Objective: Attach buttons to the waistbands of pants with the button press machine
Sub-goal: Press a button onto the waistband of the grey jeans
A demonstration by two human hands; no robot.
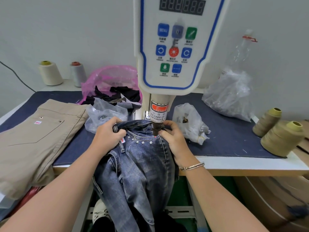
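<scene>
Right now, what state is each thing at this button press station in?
Jeans: waistband under the press head, legs hanging off the table edge.
Left hand: gripping the waistband.
Right hand: pinching the waistband beside the press head.
Press head: down at the denim.
Machine display: digits unlit.
Khaki pants: folded flat, at left.
Pink bag: open, dark scraps inside.

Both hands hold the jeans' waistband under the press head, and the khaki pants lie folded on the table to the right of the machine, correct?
Not quite. The head view shows the khaki pants folded to the left of the machine, not the right. The rest holds: left hand and right hand both hold the jeans' waistband under the press head.
</scene>
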